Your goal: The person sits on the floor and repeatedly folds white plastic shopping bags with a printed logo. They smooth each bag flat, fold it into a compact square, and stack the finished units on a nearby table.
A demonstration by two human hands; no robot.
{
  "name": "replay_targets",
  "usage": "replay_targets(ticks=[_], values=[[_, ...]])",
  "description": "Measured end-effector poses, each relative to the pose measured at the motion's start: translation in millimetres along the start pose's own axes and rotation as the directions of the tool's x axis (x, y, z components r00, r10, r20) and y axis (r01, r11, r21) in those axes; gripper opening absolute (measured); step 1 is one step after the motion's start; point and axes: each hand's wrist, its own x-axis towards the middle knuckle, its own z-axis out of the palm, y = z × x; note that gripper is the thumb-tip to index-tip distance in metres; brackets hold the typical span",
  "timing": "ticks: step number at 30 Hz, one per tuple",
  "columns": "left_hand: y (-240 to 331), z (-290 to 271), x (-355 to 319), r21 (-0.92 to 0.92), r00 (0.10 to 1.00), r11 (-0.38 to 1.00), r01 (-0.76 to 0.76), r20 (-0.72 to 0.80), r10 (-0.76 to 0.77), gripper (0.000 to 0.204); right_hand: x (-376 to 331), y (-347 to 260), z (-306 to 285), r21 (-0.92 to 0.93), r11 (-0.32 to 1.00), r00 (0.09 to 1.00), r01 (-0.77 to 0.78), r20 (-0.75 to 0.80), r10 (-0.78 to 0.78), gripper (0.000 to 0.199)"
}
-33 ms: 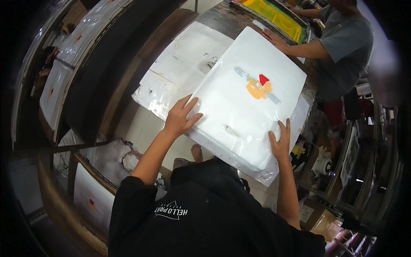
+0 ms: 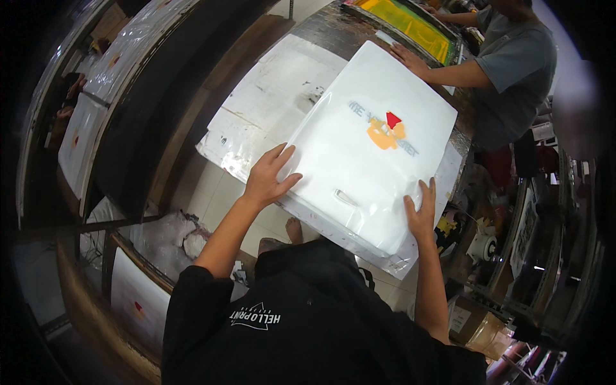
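A thick stack of glossy white plastic sheets or bags (image 2: 333, 154) lies tilted on the table in front of me. Its top one carries a print in orange and red over grey lettering. My left hand (image 2: 268, 174) rests at the stack's left edge, fingers spread and the thumb on the top. At the right edge, my right hand (image 2: 420, 208) touches the side with its fingers apart and pointing away from me. Neither hand is closed around anything. A small clear raised fold or tab (image 2: 345, 197) shows on the near part of the top sheet.
Stained white boards (image 2: 263, 96) cover the table beside the stack. A co-worker (image 2: 513, 70) stands at the far right, one hand (image 2: 410, 61) near the stack's far corner, by a yellow-green printing screen frame (image 2: 410, 25). Racks with printed white sheets (image 2: 138, 301) stand at left, a cardboard box (image 2: 478, 324) at lower right.
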Motion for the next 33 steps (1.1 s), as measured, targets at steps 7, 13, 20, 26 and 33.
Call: replay_targets(ticks=[7,13,20,26,33], values=[[-34,-14,118,-0.585,0.892,0.688,0.429,0.396,-0.220,0.078,43,7,-8,0.523,0.710,0.828,-0.472,-0.015,0.561,0.067],[-17,29,196,-0.232,0.738,0.789,0.569,0.568,-0.365,0.077,68,47,14,0.547,0.697,0.848,-0.463,0.043,0.529,0.061],[-34,70,165,-0.289,0.886,0.896,0.338,0.418,-0.199,0.071,67,29,17,0.492,0.714,0.841,-0.498,0.071,0.537,0.058],[-36,73,165,-0.274,0.903,0.913,0.302,0.389,-0.182,0.071,67,32,22,0.392,0.775,0.853,-0.496,0.049,0.520,0.063],[-33,67,169,-0.292,0.897,0.898,0.329,0.395,-0.200,0.077,82,16,15,0.005,0.932,0.908,-0.362,-0.227,0.353,0.067]])
